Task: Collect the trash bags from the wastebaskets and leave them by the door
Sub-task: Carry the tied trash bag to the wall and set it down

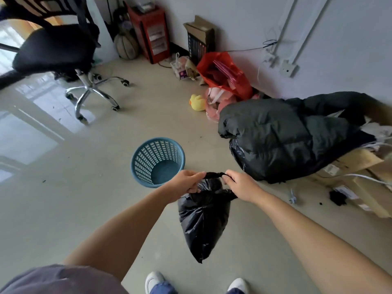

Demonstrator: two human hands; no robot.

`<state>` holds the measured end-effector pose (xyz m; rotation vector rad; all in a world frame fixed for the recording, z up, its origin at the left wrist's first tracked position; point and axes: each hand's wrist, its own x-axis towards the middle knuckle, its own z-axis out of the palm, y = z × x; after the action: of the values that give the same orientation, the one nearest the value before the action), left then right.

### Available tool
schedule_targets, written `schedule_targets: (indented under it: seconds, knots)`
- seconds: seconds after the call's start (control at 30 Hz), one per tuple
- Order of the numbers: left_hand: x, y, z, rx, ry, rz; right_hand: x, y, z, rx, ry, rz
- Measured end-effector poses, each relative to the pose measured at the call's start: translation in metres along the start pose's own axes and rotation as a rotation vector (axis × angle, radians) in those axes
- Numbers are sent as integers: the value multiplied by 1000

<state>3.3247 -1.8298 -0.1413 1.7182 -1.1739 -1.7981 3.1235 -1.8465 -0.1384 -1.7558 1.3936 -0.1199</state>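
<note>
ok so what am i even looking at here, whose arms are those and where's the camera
There is no machine here. The camera is worn on a person's head and looks forward and down, so the two bare arms reaching in from the bottom are that person's own, and their shoes show at the lower edge.

The left hand and right hand each grip the gathered top of a black trash bag, which hangs in the air between them. Just beyond it a blue wastebasket stands on the floor with no bag in it.

Further off are an office chair, a yellow duck toy, a red bag by the wall and a dark padded jacket lying over cardboard boxes.
</note>
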Motion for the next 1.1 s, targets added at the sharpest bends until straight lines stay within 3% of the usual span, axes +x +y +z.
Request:
schedule_targets:
  seconds: [0.2,0.43,0.7,0.87,1.1]
  knots:
    - [-80,50,29,348,25,9,-101,-33,-28,42,-26,48]
    - [-144,83,75,557,-56,62,-199,-41,-40,141,78,103]
    - [-190,70,140,754,-451,138,-331,-31,3,196,265,308]
    - [-218,68,207,1047,-708,349,-419,-22,31,57,375,479]
    - [-286,58,341,1411,-1047,693,-561,-1,82,57,597,665]
